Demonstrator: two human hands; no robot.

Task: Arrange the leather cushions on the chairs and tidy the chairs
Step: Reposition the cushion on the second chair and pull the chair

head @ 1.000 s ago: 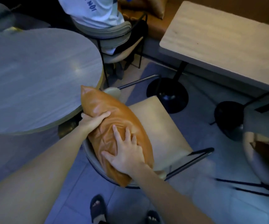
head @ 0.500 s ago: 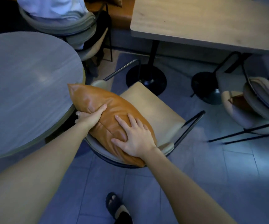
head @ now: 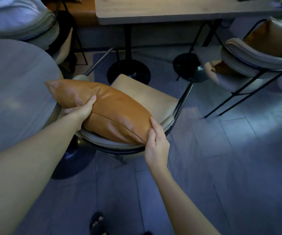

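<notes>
Sandalled foot [head: 97, 223] at 6 o'clock on grey floor tiles [head: 221, 167], nearest the camera. Both bare forearms reach up from the bottom edge to the near chair [head: 147, 97].

Left hand [head: 79, 112] clenches the tan leather cushion [head: 106, 112] at its 9 o'clock end, thumb on top, fingers under. Right hand [head: 157, 146] pinches the cushion's 4 o'clock corner, fingers laid along the seam. The cushion lies tilted along the curved backrest [head: 113, 145], long edge resting on the padded rail, upper corner pointing to 10 o'clock beside the round table [head: 15, 92].

Judgement: this cushion is on its chair but not yet let go; seating it against the backrest is nearly done. The chair stands angled out from the round table, so squaring it looks left to do.

Farther off at 2 o'clock, a second chair [head: 255, 60] carries a tan cushion [head: 275, 39] propped against its backrest; whether it needs straightening cannot be told. At 12 o'clock, a rectangular wooden table [head: 170, 9] on a black pedestal base [head: 128, 72]. At 11 o'clock, a seated person's pale shirt [head: 13, 17].
</notes>
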